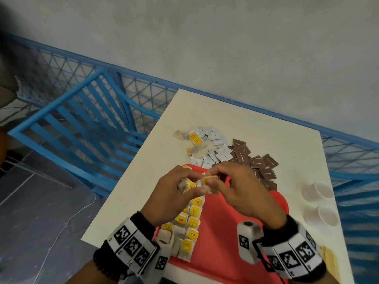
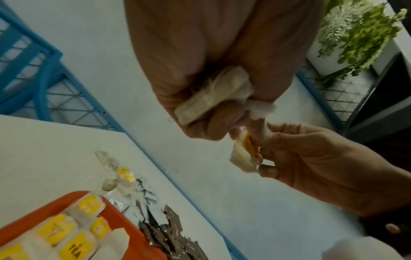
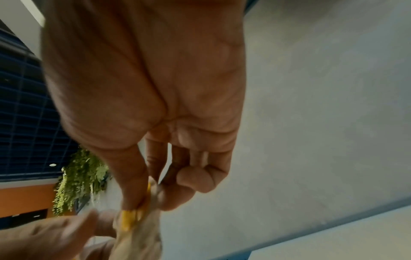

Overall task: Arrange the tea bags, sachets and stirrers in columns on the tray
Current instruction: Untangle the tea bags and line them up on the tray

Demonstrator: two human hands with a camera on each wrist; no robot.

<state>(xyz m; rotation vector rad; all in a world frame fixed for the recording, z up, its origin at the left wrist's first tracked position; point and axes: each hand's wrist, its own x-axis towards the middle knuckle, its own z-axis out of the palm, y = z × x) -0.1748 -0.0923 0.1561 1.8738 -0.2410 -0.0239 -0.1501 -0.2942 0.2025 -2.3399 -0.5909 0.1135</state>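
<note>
Tea bags [image 1: 196, 186] above tray [image 1: 221, 232].

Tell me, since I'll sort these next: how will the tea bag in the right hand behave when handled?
Probably floppy: the tea bag bends between the right hand fingertips. Likely light, since a mere pinch holds it. Its thin paper looks tearable, and it may be tangled with the bag in the left hand.

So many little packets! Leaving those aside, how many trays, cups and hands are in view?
Red tray: 1
White cups: 2
Hands, the left hand and the right hand, each holding a tea bag: 2
Total: 5
</note>
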